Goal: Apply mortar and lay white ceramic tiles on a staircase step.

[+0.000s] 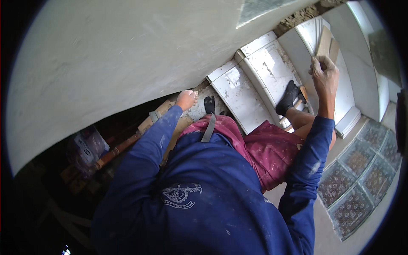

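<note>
My right hand (325, 72) grips two thin, flat, light-brown strips (324, 43), held up over the upper white tiled steps (307, 63). My left hand (187, 99) is closed near the lower edge of the pale wall; whatever its fingertips hold is too small to make out. My right foot in a dark shoe (287, 98) rests on a white step, beside a tool with a light wooden handle (298, 103), partly hidden by the foot. A dark shoe (209, 104) shows below, past my left hand.
A pale plastered wall (102, 59) runs along the left and top. Below it, in shadow, lie timber pieces (117, 151) and a plastic bag (87, 148). A glass-block panel (359, 170) sits at lower right, near stacked white slabs (347, 121). Rubble (297, 17) lines the top edge of the steps.
</note>
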`<state>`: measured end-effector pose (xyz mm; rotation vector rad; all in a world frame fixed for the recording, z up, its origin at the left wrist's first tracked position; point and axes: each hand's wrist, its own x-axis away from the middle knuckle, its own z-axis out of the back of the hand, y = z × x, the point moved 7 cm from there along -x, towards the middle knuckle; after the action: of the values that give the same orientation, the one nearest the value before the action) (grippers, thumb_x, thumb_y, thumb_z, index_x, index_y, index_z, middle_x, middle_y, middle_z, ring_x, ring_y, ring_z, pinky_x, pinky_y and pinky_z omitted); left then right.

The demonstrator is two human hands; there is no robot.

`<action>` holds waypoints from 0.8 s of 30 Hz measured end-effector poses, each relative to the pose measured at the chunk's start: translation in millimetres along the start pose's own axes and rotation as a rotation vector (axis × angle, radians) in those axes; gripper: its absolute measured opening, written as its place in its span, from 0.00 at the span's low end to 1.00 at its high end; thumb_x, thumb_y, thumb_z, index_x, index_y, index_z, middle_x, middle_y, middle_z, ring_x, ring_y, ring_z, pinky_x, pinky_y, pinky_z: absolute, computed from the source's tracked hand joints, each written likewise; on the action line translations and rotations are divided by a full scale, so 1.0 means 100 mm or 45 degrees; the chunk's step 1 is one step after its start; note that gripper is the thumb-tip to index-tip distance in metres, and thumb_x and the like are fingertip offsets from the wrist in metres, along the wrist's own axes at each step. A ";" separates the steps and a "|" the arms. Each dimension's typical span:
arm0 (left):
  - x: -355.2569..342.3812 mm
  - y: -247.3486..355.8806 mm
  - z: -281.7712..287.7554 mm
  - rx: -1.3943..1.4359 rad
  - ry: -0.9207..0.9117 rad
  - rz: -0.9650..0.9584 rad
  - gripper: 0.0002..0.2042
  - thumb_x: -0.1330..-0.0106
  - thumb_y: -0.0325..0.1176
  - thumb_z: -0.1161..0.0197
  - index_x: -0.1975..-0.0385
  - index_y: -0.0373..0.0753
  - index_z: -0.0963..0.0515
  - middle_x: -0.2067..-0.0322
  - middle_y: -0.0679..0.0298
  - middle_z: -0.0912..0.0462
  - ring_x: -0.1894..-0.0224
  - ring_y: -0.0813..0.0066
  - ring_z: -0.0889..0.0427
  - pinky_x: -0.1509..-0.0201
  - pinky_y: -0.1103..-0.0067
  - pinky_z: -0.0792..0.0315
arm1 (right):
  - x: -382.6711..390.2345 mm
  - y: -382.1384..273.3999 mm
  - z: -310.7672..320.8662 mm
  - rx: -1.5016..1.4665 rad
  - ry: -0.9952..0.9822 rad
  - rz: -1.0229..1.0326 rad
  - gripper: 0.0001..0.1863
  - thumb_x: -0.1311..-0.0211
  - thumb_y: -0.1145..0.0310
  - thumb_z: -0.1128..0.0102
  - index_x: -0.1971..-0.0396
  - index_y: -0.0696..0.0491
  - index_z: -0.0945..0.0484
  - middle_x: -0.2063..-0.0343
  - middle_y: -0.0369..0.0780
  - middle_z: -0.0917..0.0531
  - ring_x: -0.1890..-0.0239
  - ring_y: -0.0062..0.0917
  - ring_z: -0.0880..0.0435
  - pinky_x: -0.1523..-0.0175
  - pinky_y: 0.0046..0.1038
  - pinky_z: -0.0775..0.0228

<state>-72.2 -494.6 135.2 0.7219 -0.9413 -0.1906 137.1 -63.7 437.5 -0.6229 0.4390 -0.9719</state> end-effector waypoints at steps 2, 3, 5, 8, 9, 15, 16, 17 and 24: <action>-0.02 -0.01 -0.07 -0.964 -0.011 -0.796 0.10 0.37 0.35 0.42 0.71 0.35 0.19 0.68 0.53 0.15 0.64 0.53 0.17 0.56 0.64 0.25 | 0.05 -0.16 -0.10 0.071 -0.078 0.063 0.11 0.39 0.66 0.40 0.71 0.60 0.19 0.84 0.40 0.19 0.81 0.19 0.22 0.71 0.23 0.31; -0.05 0.01 -0.01 -0.496 -0.061 -0.237 0.09 0.41 0.35 0.38 0.68 0.37 0.18 0.65 0.53 0.16 0.62 0.53 0.17 0.54 0.65 0.25 | 0.07 -0.07 -0.10 0.013 -0.068 0.044 0.11 0.39 0.67 0.41 0.69 0.61 0.18 0.83 0.39 0.19 0.80 0.19 0.22 0.71 0.23 0.31; -0.19 -0.27 -0.05 -0.404 -0.006 -0.316 0.10 0.43 0.35 0.37 0.66 0.37 0.18 0.64 0.53 0.16 0.61 0.54 0.18 0.53 0.65 0.26 | 0.06 0.02 -0.19 -0.195 -0.048 0.035 0.11 0.37 0.68 0.42 0.65 0.61 0.18 0.82 0.38 0.19 0.78 0.18 0.20 0.69 0.22 0.29; -0.07 0.22 -0.36 -0.813 -0.108 -0.522 0.14 0.45 0.32 0.37 0.59 0.37 0.18 0.58 0.51 0.17 0.53 0.55 0.19 0.47 0.68 0.27 | 0.09 0.07 -0.02 -0.007 -0.111 -0.078 0.11 0.38 0.68 0.43 0.64 0.60 0.18 0.79 0.40 0.18 0.75 0.20 0.19 0.67 0.23 0.28; -0.16 0.01 -0.37 -0.736 -0.096 -0.466 0.15 0.45 0.31 0.39 0.57 0.36 0.19 0.56 0.50 0.18 0.52 0.55 0.20 0.45 0.68 0.28 | 0.08 0.03 -0.08 -0.029 -0.106 -0.071 0.11 0.38 0.68 0.43 0.64 0.60 0.18 0.79 0.40 0.18 0.75 0.20 0.19 0.67 0.23 0.28; -0.67 0.19 -0.95 -0.166 -0.186 -0.136 0.19 0.39 0.31 0.48 0.48 0.37 0.23 0.60 0.51 0.19 0.58 0.66 0.19 0.55 0.75 0.26 | 0.11 -0.14 -0.16 0.013 -0.118 0.013 0.10 0.39 0.69 0.42 0.64 0.59 0.18 0.77 0.48 0.18 0.74 0.27 0.17 0.64 0.27 0.27; -0.77 0.28 -1.08 0.016 -0.193 -0.032 0.21 0.41 0.33 0.49 0.48 0.35 0.23 0.52 0.46 0.20 0.50 0.57 0.20 0.46 0.72 0.27 | 0.13 -0.13 -0.16 -0.021 -0.105 0.003 0.09 0.39 0.69 0.41 0.64 0.59 0.18 0.77 0.48 0.17 0.75 0.28 0.17 0.64 0.27 0.27; -0.90 0.47 -1.22 -0.163 -0.250 -0.097 0.23 0.37 0.32 0.51 0.40 0.39 0.29 0.53 0.49 0.19 0.55 0.58 0.18 0.50 0.69 0.25 | 0.14 -0.13 -0.17 -0.004 -0.108 -0.001 0.09 0.40 0.70 0.41 0.65 0.59 0.18 0.77 0.48 0.17 0.75 0.29 0.17 0.64 0.27 0.27; -1.82 1.16 -1.97 0.996 -0.349 0.563 0.26 0.31 0.31 0.55 0.32 0.52 0.45 0.61 0.63 0.23 0.67 0.70 0.21 0.64 0.70 0.28 | 0.30 -0.09 -0.26 -0.017 -0.143 -0.028 0.08 0.43 0.73 0.40 0.66 0.61 0.20 0.72 0.51 0.17 0.69 0.45 0.17 0.62 0.34 0.26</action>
<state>-41.8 -230.6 13.0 1.1926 -1.4333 0.5119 130.2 -100.9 422.1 -0.6922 0.3399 -0.9505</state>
